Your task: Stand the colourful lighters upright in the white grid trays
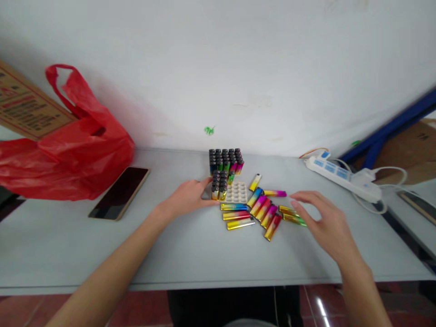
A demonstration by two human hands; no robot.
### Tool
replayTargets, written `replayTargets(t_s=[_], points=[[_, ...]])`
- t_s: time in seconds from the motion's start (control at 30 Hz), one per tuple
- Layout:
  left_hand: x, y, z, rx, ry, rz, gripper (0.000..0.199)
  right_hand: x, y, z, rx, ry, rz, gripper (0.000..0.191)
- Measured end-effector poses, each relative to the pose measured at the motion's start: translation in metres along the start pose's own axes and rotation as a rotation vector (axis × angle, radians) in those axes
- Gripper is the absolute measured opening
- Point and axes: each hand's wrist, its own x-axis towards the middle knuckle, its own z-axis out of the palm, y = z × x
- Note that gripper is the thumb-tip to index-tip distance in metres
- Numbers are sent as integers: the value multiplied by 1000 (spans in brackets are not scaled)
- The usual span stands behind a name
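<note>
A white tray (238, 192) with round holes lies mid-table, its left part filled with upright black-topped lighters (220, 184). My left hand (189, 196) grips the left side of this tray, thumb behind and fingers in front. Behind it stands a full block of upright lighters (226, 160). Loose shiny lighters (265, 210) in pink, yellow, blue and red lie flat to the right and in front of the tray. My right hand (318, 218) hovers beside the green-gold lighters (293, 219), thumb and fingers apart, with nothing between them.
At the left are a red plastic bag (88, 136), a cardboard box (30, 106) and a phone (119, 193). A white power strip (344, 177) with cables lies at the right, near a blue metal frame (391, 127). A wall rises behind the table (190, 259).
</note>
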Motion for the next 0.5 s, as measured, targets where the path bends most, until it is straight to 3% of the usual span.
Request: replayTargets(t_s=[0.13,0.27,0.5], points=[[0,1,-1,3,-10,-18,70,-39,32,5,-91,-18,35,26],[0,4,-3,32,-15,-19,73,-57,49,15,-114,-107,39,36],[-1,5,-4,38,-19,-12,72,-56,31,13,-126,-78,-41,37]])
